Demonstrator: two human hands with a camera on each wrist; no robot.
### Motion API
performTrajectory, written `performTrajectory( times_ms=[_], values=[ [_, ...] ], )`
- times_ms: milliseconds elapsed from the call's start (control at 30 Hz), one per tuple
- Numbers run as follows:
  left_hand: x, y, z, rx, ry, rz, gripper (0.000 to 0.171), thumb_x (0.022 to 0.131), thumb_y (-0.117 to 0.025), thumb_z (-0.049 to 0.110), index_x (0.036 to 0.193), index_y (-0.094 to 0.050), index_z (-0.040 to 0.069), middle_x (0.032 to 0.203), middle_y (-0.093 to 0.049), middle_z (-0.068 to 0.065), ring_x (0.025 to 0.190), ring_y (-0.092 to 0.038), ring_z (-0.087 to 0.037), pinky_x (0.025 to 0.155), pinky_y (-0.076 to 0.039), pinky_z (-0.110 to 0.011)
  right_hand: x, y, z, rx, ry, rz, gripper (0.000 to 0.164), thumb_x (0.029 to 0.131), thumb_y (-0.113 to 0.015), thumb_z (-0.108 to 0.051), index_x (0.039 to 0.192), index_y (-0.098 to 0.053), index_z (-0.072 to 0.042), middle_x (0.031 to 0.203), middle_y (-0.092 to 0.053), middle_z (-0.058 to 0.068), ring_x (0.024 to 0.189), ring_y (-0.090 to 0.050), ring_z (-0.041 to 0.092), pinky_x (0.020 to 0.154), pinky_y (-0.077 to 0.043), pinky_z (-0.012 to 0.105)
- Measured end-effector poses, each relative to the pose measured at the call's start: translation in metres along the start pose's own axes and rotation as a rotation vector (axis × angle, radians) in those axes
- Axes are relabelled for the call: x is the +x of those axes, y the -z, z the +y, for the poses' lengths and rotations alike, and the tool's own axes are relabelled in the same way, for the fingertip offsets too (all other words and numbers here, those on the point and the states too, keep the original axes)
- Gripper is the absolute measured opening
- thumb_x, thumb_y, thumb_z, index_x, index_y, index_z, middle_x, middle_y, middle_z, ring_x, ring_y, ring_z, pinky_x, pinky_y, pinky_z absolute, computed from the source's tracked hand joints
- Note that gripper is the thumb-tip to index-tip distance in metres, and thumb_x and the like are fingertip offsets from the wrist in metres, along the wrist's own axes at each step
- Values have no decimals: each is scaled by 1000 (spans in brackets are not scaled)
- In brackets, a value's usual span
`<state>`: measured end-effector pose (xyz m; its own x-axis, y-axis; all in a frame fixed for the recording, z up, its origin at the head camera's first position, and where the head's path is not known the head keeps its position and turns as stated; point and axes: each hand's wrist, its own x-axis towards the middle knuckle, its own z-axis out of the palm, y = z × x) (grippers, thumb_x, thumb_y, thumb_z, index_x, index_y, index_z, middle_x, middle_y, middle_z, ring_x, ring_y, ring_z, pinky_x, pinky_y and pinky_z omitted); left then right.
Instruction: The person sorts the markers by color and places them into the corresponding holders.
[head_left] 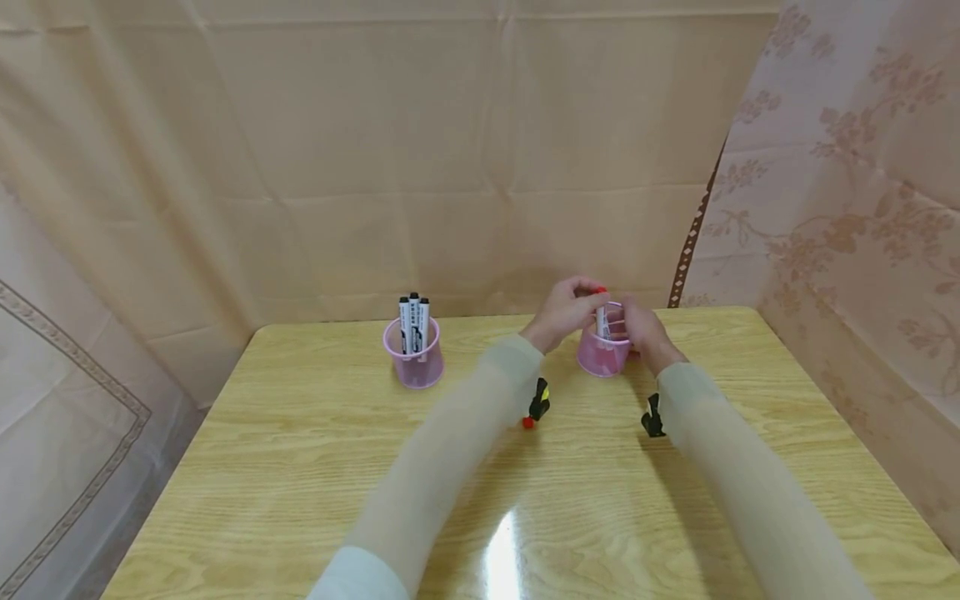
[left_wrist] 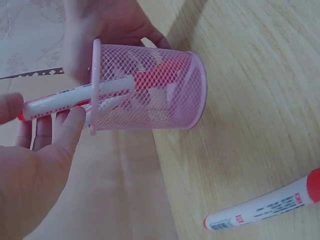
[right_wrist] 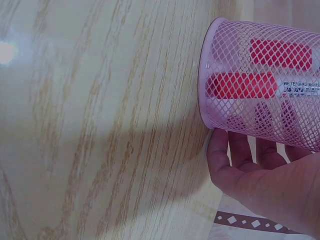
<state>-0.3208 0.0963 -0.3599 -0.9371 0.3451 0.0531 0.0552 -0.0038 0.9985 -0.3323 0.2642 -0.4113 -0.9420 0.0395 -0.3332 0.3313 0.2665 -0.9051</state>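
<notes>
At the back right of the table, a pink mesh pen cup [head_left: 600, 360] stands upright. My left hand [head_left: 562, 310] pinches the upper end of a white and red whiteboard marker [left_wrist: 60, 101], whose red cap points down inside the cup. A second red-capped marker [right_wrist: 295, 54] is in the same cup, seen through the mesh. My right hand [right_wrist: 270, 177] holds the cup at its right side, fingers curled around the mesh and fingertips near its base. Another red-capped marker [left_wrist: 260, 206] lies on the table, mostly hidden beneath my left forearm in the head view.
To the left stands another pink mesh pen cup [head_left: 420, 372] with several black-capped white markers [head_left: 414, 325] upright in it. The wooden table [head_left: 300, 467] ends at a beige curtain [head_left: 375, 167] behind, with a floral cloth [head_left: 862, 208] on the right.
</notes>
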Motion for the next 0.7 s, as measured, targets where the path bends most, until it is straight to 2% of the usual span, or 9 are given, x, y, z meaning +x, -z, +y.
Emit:
performTrajectory(
  times_ms=[133, 300, 433, 567, 700],
  values=[
    [-1, -2, -4, -50, -19, 42, 23, 99, -63, 2, 119, -60, -8, 92, -59, -3, 102, -63, -34, 94, -56, -44, -1, 0, -1, -5, -3, 3, 77, 106, -12, -54, 150, -43, 1, 149, -46, 22, 130, -48, 34, 100, -46, 43],
    [1, -4, -6, -76, -6, 83, 27, 98, -62, 0, 124, -59, -8, 92, -60, -5, 109, -62, -41, 94, -56, -45, -4, -1, -2, 2, 4, 16, 75, 106, -11, -51, 149, -44, 2, 147, -47, 22, 122, -52, 30, 94, -48, 39],
    [2, -6, -8, -90, 1, 103, 28, 98, -62, -1, 124, -59, -9, 98, -63, -13, 109, -63, -43, 93, -56, -45, -3, -2, -2, 3, 2, 21, 76, 106, -11, -52, 149, -43, 2, 147, -46, 22, 124, -50, 31, 96, -47, 41],
    [2, -9, -8, -72, -17, 117, 25, 97, -61, -2, 122, -61, -9, 105, -65, -21, 106, -63, -41, 95, -55, -46, -3, -1, -2, -6, 2, 19, 77, 106, -11, -54, 150, -41, 3, 149, -43, 23, 130, -46, 35, 101, -44, 44],
    [2, -11, -9, -28, -30, 138, 21, 97, -62, -2, 117, -65, -6, 97, -65, -13, 103, -64, -37, 94, -55, -46, -2, -1, -2, -14, -1, 28, 76, 106, -15, -54, 149, -43, 3, 147, -46, 23, 125, -49, 33, 97, -46, 42]
  ],
)
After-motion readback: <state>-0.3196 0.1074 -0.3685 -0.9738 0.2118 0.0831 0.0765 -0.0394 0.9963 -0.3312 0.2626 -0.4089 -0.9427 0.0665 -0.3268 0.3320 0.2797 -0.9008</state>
